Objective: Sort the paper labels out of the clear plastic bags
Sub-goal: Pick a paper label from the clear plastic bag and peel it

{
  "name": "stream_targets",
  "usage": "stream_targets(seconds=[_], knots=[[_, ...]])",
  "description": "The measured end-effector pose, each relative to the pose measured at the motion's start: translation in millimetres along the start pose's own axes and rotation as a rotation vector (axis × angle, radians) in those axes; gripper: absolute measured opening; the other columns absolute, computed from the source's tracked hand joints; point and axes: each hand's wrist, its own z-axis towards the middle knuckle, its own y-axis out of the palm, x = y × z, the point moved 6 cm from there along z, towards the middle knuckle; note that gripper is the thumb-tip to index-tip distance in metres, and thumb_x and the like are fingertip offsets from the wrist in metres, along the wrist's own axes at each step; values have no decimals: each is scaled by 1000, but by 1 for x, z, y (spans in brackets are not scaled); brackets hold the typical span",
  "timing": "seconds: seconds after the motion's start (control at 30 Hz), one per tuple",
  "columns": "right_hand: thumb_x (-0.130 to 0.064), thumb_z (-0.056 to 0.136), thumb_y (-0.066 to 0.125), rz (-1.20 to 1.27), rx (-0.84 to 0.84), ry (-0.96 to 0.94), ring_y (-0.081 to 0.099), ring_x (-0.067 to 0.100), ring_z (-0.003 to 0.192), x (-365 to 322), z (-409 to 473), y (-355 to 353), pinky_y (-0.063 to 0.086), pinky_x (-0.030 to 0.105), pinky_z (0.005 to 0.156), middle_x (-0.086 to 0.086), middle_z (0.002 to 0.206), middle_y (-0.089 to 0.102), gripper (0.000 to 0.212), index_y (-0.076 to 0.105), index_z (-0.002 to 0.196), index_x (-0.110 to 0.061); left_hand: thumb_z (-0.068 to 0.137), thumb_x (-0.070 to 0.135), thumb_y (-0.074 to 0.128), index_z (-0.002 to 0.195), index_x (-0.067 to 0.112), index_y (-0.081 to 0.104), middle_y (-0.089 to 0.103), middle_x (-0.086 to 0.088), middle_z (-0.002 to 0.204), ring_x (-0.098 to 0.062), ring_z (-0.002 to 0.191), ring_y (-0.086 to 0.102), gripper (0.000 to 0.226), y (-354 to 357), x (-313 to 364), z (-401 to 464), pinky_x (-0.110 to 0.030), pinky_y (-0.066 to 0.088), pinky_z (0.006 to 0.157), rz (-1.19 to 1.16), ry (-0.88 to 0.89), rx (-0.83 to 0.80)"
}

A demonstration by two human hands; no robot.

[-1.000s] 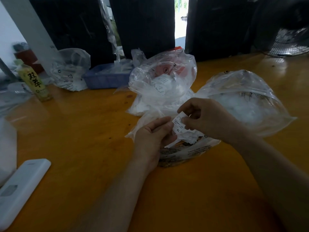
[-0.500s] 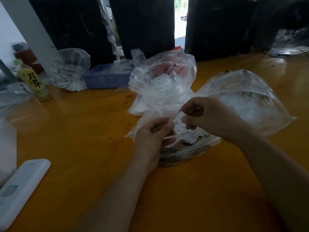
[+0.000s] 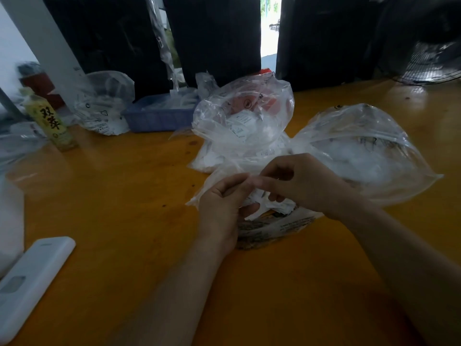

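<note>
My left hand (image 3: 219, 211) grips a bunch of white paper labels (image 3: 262, 204) and crumpled clear film over a printed plastic bag (image 3: 274, 228) on the orange table (image 3: 124, 196). My right hand (image 3: 306, 186) has curled fingers, and its fingertips meet those of the left hand. They pinch a label that is mostly hidden between them. A clear bag (image 3: 244, 116) holding labels and something red stands just behind the hands. To the right, a larger puffed clear bag (image 3: 361, 151) holds white pieces.
A blue tray (image 3: 154, 116) with plastic in it and another clear bag (image 3: 104, 106) stand at the back left, with a yellow drink bottle (image 3: 50, 121) beside them. A white flat device (image 3: 27, 278) lies at the near left. A fan (image 3: 434, 63) stands at the back right.
My right hand has brought the label down and left onto my left fingertips. The label's printed face, plainly visible before, is now covered by the fingers.
</note>
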Motion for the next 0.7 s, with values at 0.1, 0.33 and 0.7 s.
stream_targets(seconds=[0.1,0.33,0.7], knots=[[-35,94,72,29,-58,50,72,9,67,6,1,0,54,21,60,-8,79,75,15,65,104,-28,73,35,85,91,28,85,82,4,101,-11,91,79,19,3,1,-2,-24,61,62,50,21,-25],[-11,94,71,280,370,126,73,11,67,-7,63,-54,58,19,62,3,77,74,6,70,91,-17,110,43,49,113,14,71,81,-2,107,-16,83,77,36,11,2,-4,-25,58,60,66,-6,23],[-26,101,64,241,348,235,75,13,68,-9,87,-48,63,28,68,2,86,76,15,71,100,-12,114,37,40,101,11,74,81,-4,88,-13,67,72,44,11,0,-1,-25,56,53,13,-38,39]])
